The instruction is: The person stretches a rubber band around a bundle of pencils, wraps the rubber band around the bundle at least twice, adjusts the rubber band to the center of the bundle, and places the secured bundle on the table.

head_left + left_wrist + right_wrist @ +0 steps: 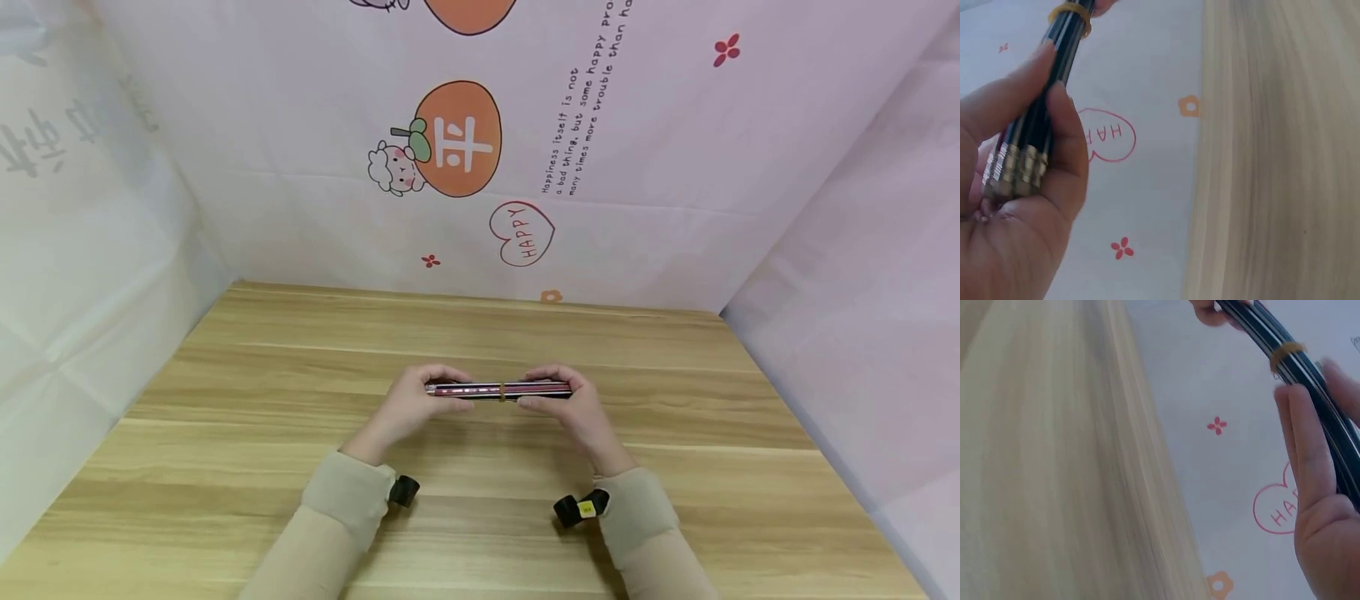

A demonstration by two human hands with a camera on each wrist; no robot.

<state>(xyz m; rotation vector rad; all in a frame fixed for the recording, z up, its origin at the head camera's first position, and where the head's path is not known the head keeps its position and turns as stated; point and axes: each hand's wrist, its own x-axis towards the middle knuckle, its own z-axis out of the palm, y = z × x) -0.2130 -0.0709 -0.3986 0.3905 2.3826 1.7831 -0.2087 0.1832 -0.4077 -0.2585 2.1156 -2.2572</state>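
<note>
A bundle of dark, striped pencils (483, 390) is held level above the table, with a tan rubber band (502, 392) round its middle. My left hand (426, 393) grips the bundle's left end, thumb on the near side and fingers on the far side. In the left wrist view, metal eraser ends (1013, 169) of several pencils rest near the palm. On the opposite end, my right hand (566, 396) holds the pencils between thumb and fingers. The rubber band (1286, 356) shows just beyond its fingertips in the right wrist view.
Below the hands is a wood-grain table (480, 533). A white printed cloth (645, 233) hangs along its back edge, and pale sheets (97, 275) stand at both sides. Each wrist wears a small black camera (403, 491).
</note>
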